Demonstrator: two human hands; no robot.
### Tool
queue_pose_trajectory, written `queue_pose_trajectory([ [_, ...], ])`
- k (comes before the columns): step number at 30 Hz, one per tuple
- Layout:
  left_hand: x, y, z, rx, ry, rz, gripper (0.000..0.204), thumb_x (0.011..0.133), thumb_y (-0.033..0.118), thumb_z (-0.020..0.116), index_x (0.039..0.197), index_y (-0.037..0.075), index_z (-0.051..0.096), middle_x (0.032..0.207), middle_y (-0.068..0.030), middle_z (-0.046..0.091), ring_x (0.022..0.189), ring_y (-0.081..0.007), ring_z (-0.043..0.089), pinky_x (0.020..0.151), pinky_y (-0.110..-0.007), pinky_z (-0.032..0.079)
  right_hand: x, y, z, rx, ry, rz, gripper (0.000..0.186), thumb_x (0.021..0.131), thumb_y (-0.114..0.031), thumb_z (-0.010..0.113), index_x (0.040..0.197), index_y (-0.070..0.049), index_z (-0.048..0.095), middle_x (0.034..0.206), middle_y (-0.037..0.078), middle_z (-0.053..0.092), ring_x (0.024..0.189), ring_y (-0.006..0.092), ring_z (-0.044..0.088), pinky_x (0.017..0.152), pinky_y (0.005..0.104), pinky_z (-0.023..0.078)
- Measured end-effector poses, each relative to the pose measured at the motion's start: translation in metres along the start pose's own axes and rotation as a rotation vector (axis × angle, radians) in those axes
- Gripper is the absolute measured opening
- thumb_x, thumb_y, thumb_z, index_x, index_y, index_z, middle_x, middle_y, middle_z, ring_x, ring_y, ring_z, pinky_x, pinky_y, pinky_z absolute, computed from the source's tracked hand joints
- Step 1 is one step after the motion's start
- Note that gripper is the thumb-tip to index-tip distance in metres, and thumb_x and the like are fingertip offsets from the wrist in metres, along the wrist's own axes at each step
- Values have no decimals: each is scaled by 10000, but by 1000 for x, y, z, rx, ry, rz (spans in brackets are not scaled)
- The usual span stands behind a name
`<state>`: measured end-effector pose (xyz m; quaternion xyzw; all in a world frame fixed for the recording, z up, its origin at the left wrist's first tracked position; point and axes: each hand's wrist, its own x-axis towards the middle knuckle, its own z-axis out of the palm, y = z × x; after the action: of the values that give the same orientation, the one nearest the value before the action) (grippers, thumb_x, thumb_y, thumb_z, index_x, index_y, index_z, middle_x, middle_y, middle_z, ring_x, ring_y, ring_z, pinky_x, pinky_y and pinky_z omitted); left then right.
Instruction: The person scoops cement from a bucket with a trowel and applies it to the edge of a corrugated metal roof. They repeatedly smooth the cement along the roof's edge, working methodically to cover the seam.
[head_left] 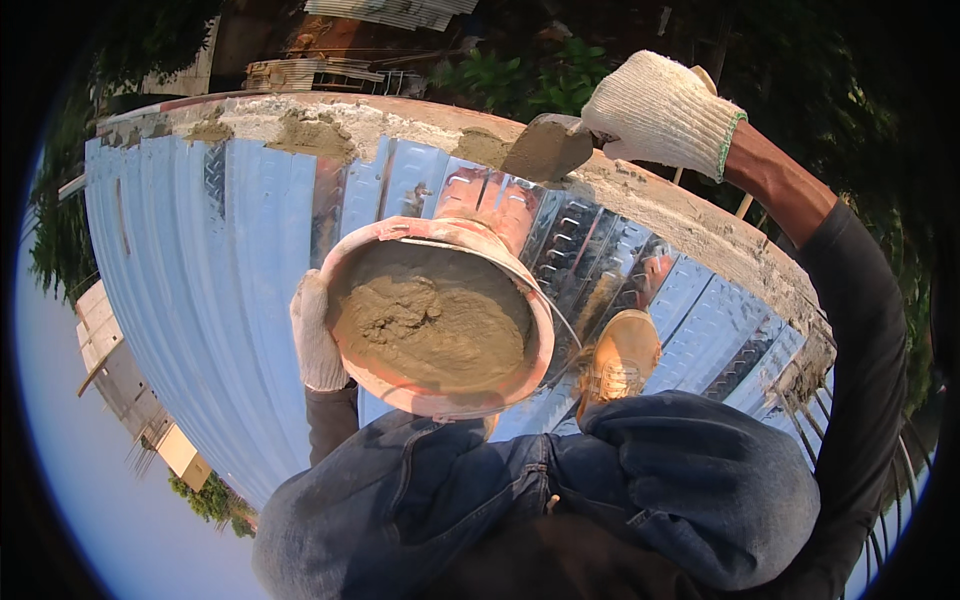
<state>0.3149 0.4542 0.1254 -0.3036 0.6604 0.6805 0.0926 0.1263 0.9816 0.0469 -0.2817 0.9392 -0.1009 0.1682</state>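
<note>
The right hand (pixel 665 115) is gripping the trowel (pixel 546 152) over the wall (pixel 390 110); the left hand (pixel 316 335) is bracing the bucket (pixel 545 345), though I cannot tell how far its fingers are closing. Mortar (pixel 430 330) is filling the bucket before the knees (pixel 720 470); a slipping left hand would be risking a tip. Ridged metal sheets (pixel 250 260) are spreading below; outdoors, plants (pixel 565 80) and buildings (pixel 120 350) are standing beyond.

Single head-worn fisheye view, facing steeply down over the wearer's bent knees (pixel 735 485), close above the bucket (pixel 440 403), straight edges bowed.
</note>
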Motion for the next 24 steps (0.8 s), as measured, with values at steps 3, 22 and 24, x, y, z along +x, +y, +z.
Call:
queue_pose_trajectory([
  [3,-20,10,-35,58,94,13,292,1159,357,749,1132,67,723,1086,21,696,979,-84,643,862,-302,575,47,-59,-64,-229,-255,-51,329,1005,-389,825,1275,-212,894,1054,103,868,955,292,870,828,484,736],
  [22,-10,12,5,-83,49,-5,325,1162,375,742,1183,51,731,1126,-17,734,1016,-104,684,873,-326,608,12,-42,7,102,218,-51,458,1034,-475,828,1322,-122,872,1183,173,862,1040,334,864,916,495,726],
  [24,-7,7,3,-68,21,0,332,1157,380,752,1180,50,729,1120,-16,732,1008,-104,683,867,-327,607,16,-47,2,15,28,11,426,1025,-444,824,1288,-115,882,1138,186,861,1005,334,866,891,481,726],
])
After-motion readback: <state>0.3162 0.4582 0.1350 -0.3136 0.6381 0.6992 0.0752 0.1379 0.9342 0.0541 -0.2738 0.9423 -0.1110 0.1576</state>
